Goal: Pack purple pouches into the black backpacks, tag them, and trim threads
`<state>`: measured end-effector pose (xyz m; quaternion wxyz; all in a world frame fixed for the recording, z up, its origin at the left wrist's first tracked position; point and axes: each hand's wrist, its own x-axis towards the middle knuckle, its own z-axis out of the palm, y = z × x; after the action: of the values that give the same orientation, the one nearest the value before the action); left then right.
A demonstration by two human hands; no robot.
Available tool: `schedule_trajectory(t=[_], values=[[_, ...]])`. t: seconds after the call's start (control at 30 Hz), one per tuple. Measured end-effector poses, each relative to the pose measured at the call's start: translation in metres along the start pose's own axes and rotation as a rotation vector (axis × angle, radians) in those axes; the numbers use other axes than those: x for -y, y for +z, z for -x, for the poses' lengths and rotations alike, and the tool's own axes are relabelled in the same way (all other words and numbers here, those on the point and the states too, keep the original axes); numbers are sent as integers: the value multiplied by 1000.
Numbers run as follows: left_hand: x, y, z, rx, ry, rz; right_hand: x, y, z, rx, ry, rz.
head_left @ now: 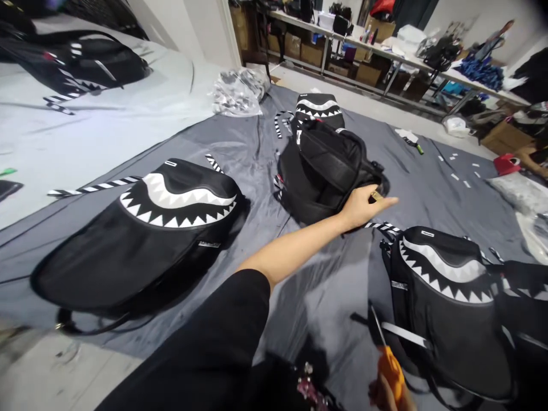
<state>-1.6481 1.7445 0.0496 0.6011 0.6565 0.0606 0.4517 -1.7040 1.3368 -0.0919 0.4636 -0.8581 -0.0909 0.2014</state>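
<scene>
My left hand reaches out over the grey cloth and pinches a small gold-coloured piece at the right edge of a black backpack. That backpack lies with its straps and padded back upward. Low at the right, my right hand is closed around orange-handled scissors, their blades pointing up and left beside a black backpack with a white-toothed mouth. Another such backpack lies to the left of my left arm.
Grey cloth covers the table. Further backpacks lie at the back, the upper left and the right edge. Plastic bags, a red item and small white scraps are farther off. A loaded bench stands behind.
</scene>
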Motion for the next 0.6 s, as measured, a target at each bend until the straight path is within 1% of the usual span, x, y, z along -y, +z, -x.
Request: schedule_trajectory(t=[0.03, 0.07, 0.1, 0.13, 0.17, 0.2, 0.23, 0.27, 0.3, 0.37, 0.4, 0.43, 0.47, 0.5, 0.53, 0.6], values=[[-29, -6, 3, -8, 30, 182, 1, -4, -1, -8, 12, -18], [-56, -20, 8, -74, 31, 352, 3, -9, -5, -17, 27, -39], [-76, -37, 15, -204, 23, 518, 4, -15, -10, -20, 42, -62], [-91, -58, 26, -322, -7, 669, 4, -22, -16, -16, 51, -84], [-99, -77, 41, -444, -38, 794, 2, -28, -21, -3, 54, -103], [-100, -95, 58, -589, -82, 857, -1, -34, -24, 15, 55, -121], [-95, -108, 77, -735, -128, 847, -6, -39, -26, 33, 58, -130], [-87, -116, 98, -780, -215, 814, -12, -41, -26, 52, 65, -134], [-77, -121, 119, -787, -319, 765, -19, -42, -25, 76, 76, -133], [-60, -119, 153, -757, -449, 684, -33, -41, -19, 135, 96, -123], [-58, -114, 163, -745, -481, 662, -38, -39, -17, 171, 99, -117], [-62, -107, 168, -736, -479, 642, -42, -37, -15, 206, 97, -106], [-71, -99, 168, -721, -443, 609, -44, -37, -14, 228, 100, -87], [-86, -90, 163, -696, -381, 554, -45, -37, -14, 237, 111, -61], [-104, -79, 156, -654, -297, 482, -44, -38, -15, 237, 130, -32], [-144, -53, 143, -526, -92, 306, -41, -44, -18, 217, 152, 6]])
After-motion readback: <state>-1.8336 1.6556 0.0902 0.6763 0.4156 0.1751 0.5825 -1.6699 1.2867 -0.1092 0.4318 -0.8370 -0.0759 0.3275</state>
